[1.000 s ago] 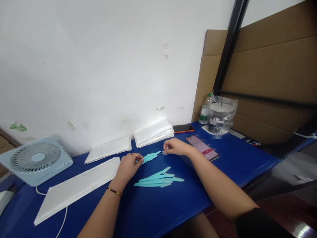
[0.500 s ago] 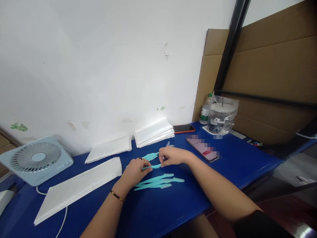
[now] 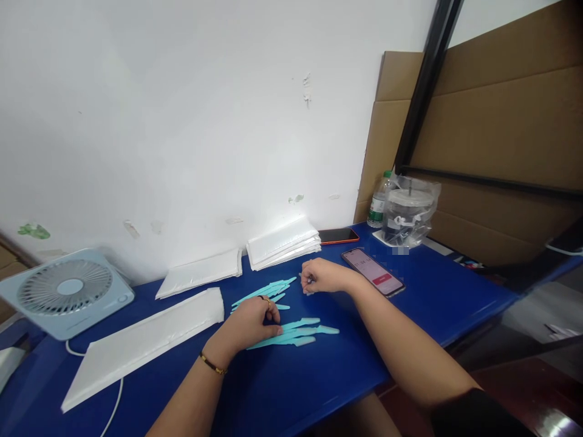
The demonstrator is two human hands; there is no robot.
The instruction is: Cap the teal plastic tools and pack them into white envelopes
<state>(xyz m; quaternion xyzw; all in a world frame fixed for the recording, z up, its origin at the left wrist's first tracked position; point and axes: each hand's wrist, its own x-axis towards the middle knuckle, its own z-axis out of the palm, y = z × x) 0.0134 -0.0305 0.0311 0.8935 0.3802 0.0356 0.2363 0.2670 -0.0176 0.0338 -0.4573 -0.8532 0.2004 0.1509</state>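
My left hand is bent over the near group of teal eyebrow razors, thumb and fingers closed at their handle ends; the grip itself is partly hidden. Behind that hand lies a second group of teal razors, fanned out on the blue table. One of these razors shows just beyond my left fingers. My right hand is to the right of the far group, fingers curled together around small clear pieces, which look like blade covers and are mostly covered by the fingers.
White padded sleeves lie at the left, with stacks against the wall. A light blue fan stands far left. A lit phone, a dark phone, a bottle and a bagged cup are at the right.
My hands have moved apart from the razor both were holding. The left came down toward me to the near razors; the right shifted slightly right and away, over the clear pieces.
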